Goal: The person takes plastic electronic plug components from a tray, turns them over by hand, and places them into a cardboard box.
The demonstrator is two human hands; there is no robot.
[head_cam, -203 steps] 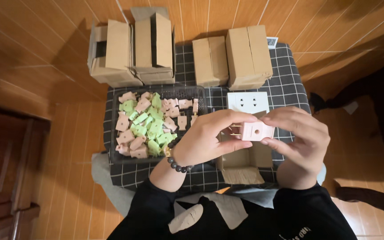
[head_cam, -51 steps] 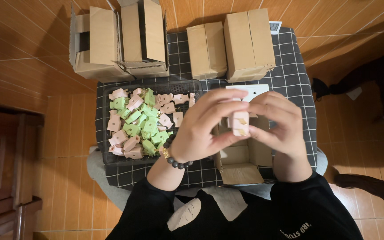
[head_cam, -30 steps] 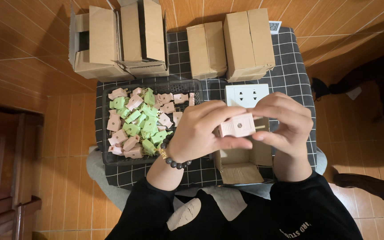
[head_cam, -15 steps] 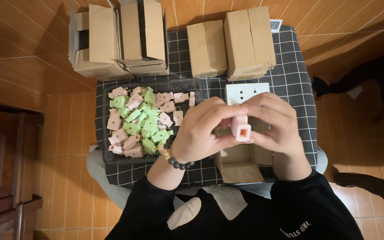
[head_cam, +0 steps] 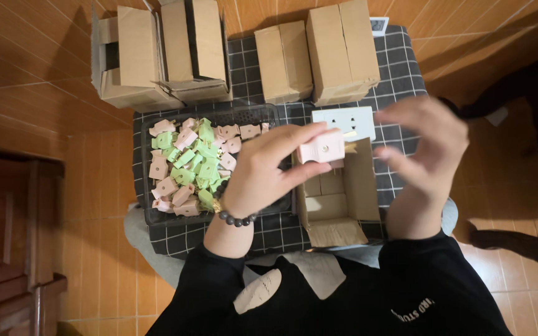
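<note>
My left hand [head_cam: 269, 171] pinches a small pink plastic plug [head_cam: 322, 147] between thumb and fingers, above an open cardboard box [head_cam: 339, 193]. A brass prong shows at the plug's right end. My right hand [head_cam: 424, 152] hovers to the right of the plug, fingers spread, blurred and holding nothing. A black tray [head_cam: 151, 214] left of my left hand holds several pink and green plugs [head_cam: 188, 165].
A white wall socket plate [head_cam: 344, 121] lies behind the open box on the checked cloth [head_cam: 269, 236]. Closed cardboard boxes [head_cam: 316, 53] stand at the back, and open ones [head_cam: 157, 53] at the back left. Wooden floor surrounds the cloth; dark wooden furniture [head_cam: 7, 249] is at left.
My right hand has let go of the pink plug and moved away to the right. My left hand keeps the plug and has turned it lengthwise.
</note>
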